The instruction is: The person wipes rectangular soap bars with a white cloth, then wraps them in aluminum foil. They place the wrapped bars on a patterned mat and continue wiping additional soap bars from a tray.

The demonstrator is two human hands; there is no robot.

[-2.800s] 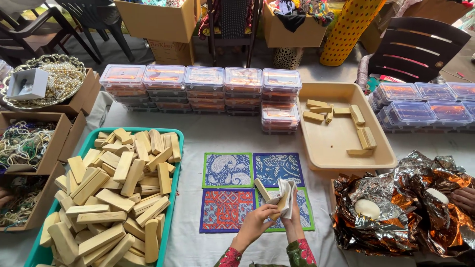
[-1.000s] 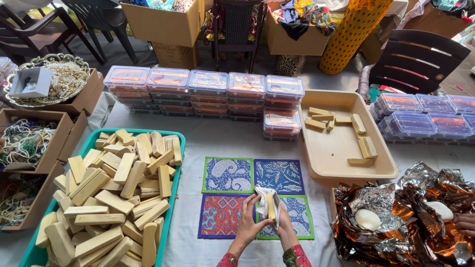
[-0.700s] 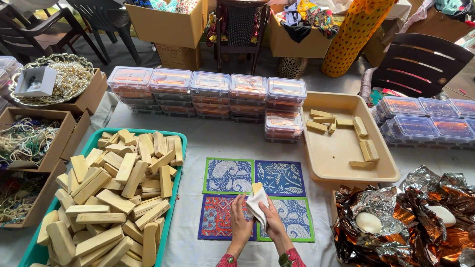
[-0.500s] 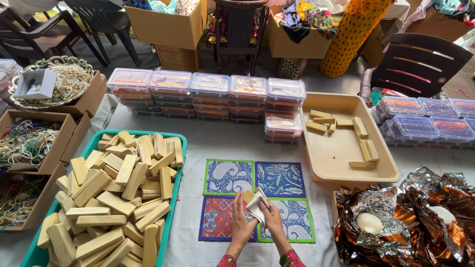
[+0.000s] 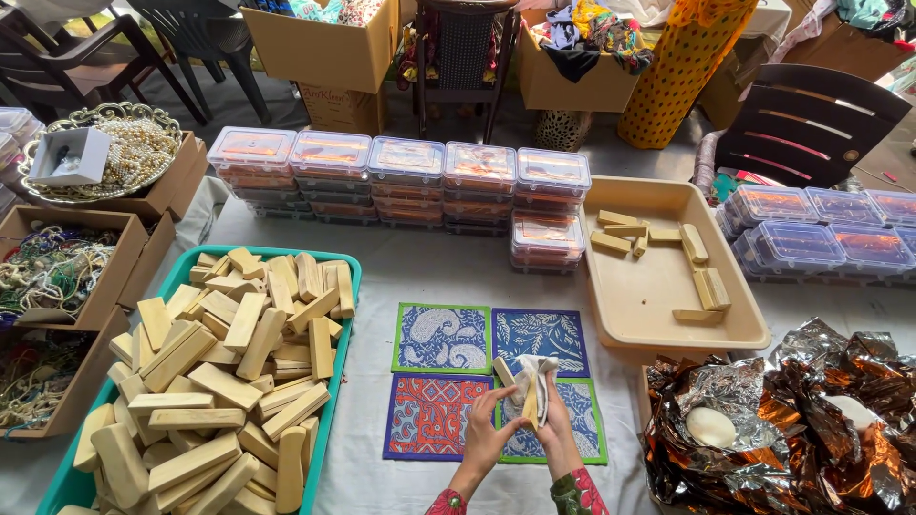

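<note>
Both of my hands are low in the middle of the view, over several patterned cloth mats [image 5: 443,337]. My right hand [image 5: 556,421] holds a white cloth [image 5: 536,374] wrapped around a pale yellow bar [image 5: 529,404]. My left hand [image 5: 487,431] grips the same bar from the left side, fingers closed on it. A short end of the bar sticks out at the upper left of the cloth. The hands hover just above the lower right mat [image 5: 584,420].
A teal tray [image 5: 345,315] heaped with pale bars sits at left. A beige tray [image 5: 658,296] with a few bars is at right, above crumpled foil [image 5: 792,410] holding white ovals. Stacked clear lidded boxes [image 5: 401,176] line the back. Cardboard boxes of beads [image 5: 57,277] stand far left.
The hands have dropped closer to the mats and pulled together. The cloth, held loose beside the bar before, is now folded around it.
</note>
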